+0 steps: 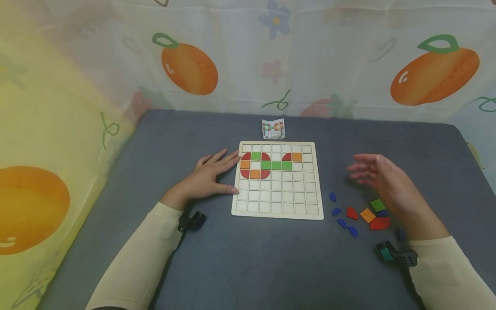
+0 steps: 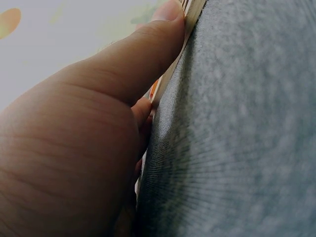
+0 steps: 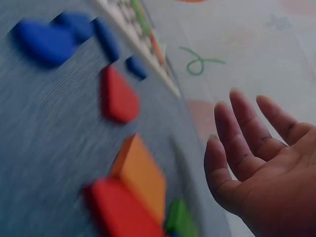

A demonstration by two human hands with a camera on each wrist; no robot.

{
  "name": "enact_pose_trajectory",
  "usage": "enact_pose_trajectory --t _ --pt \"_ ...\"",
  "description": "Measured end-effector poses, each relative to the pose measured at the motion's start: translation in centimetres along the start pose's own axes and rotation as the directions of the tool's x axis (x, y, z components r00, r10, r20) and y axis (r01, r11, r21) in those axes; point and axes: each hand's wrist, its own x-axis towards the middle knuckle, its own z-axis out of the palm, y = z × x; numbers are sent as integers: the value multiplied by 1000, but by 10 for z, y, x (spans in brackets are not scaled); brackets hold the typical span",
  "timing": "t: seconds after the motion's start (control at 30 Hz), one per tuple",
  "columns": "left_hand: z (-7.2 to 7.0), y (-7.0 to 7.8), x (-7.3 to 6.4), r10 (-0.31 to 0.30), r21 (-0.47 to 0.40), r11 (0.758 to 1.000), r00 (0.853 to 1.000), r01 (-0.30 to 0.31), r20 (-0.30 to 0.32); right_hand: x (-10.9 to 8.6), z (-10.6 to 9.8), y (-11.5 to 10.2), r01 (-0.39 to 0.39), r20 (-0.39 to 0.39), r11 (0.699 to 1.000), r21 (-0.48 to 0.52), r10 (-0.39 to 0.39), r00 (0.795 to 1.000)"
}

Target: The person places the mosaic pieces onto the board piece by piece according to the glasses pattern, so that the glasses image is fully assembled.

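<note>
A pale wooden grid board [image 1: 277, 196] lies on the grey table, its upper cells holding red, green and orange tiles. My left hand [image 1: 209, 174] rests at the board's left edge with fingers spread; in the left wrist view the thumb [image 2: 148, 44] touches the rim. My right hand [image 1: 391, 185] is raised over the table right of the board, fingers loosely extended and holding nothing. Below it lie loose pieces: a green square [image 1: 377, 205], an orange square [image 1: 367, 215], red pieces [image 3: 120, 96] and several blue half-round pieces [image 3: 44, 42].
A small printed pattern card [image 1: 273, 129] stands behind the board near the table's far edge. A fruit-printed cloth [image 1: 240, 51] hangs behind the table. Each wrist wears a black camera mount, one [image 1: 191, 221] beside the left sleeve.
</note>
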Motion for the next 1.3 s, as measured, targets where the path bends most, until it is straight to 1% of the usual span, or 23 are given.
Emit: enact_pose_trajectory --t 0.07,0.13,0.23,0.3,0.4,0.5,0.57,0.63,0.7,0.83,0.93,1.0,1.13,1.23,1.27,1.3 --pt "0 0 0 3 -1 1000 1000 -3 -2 -5 -4 5 -15 1 1000 -19 15 1000" --pt "1 -1 0 8 -9 1000 1000 -8 -5 -10 -8 10 -35 7 998 -60 35 999" --pt "1 -1 0 18 -19 1000 1000 -19 -9 -16 -12 17 -58 16 985 -166 61 998" --pt "1 -2 0 20 -24 999 1000 -21 -11 -20 -13 20 -79 19 965 -251 86 996" --pt "1 -2 0 19 -25 1000 1000 -19 -11 -24 -12 22 -116 22 930 -349 132 991" --pt "1 -2 0 14 -22 1000 1000 -15 -11 -27 -12 23 -122 49 903 -411 156 987" --pt "1 -2 0 13 -17 1000 1000 -13 -10 -27 -11 24 -110 67 890 -443 155 986" --pt "1 -3 1 12 -13 1000 1000 -12 -9 -27 -11 25 -96 79 869 -486 153 985" --pt "1 -4 1 12 -10 1000 1000 -12 -8 -27 -11 25 -73 96 840 -538 147 984" --pt "0 -2 0 11 -12 1000 1000 -11 -5 -25 -11 25 13 167 772 -635 121 979" --pt "-1 -1 0 9 -16 1000 1000 -9 -2 -25 -11 25 78 215 745 -663 90 973" --pt "-1 0 0 8 -15 1000 1000 -8 0 -25 -10 26 102 228 742 -663 71 971" --pt "-1 0 0 4 -16 1000 1000 -4 4 -25 -8 27 108 223 748 -655 55 973" --pt "-1 0 0 0 -16 1000 1000 0 4 -25 -6 26 87 205 750 -656 66 977" --pt "-1 0 0 0 -15 1000 1000 0 4 -25 -5 26 76 195 746 -662 74 978" --pt "-1 0 0 -1 -15 1000 1000 1 3 -25 -4 25 51 185 754 -655 94 978"
